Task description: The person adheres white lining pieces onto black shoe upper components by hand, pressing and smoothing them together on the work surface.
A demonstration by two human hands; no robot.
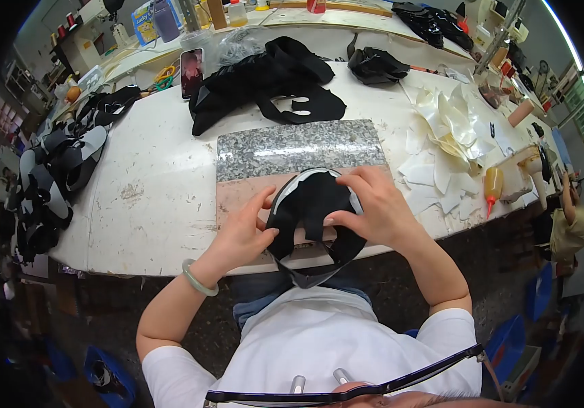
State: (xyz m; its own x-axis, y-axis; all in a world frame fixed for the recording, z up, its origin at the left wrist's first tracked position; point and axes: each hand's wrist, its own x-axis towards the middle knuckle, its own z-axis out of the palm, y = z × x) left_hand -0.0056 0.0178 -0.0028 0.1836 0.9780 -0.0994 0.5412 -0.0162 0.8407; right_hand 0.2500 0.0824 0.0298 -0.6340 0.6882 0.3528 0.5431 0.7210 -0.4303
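A black fabric shoe upper (315, 194) with a pale curved strip along its far edge lies over the near part of a slab (298, 146), its narrow near end hanging past the table's front edge. My left hand (241, 234) grips its left edge, thumb and fingers on either side. On the right, my right hand (377, 207) holds the opposite edge, with the thumb lying on the black fabric and the fingers at the rim. The slab is speckled grey at the back and pinkish in front. The undersides of the fingertips are partly hidden.
Black fabric pieces (271, 78) and a phone (192, 73) stand behind the slab. Black and grey cut parts (54, 177) pile up at left. White pieces (445, 136) and a yellow glue bottle (492, 187) lie at right. Another person (571, 228) is at far right.
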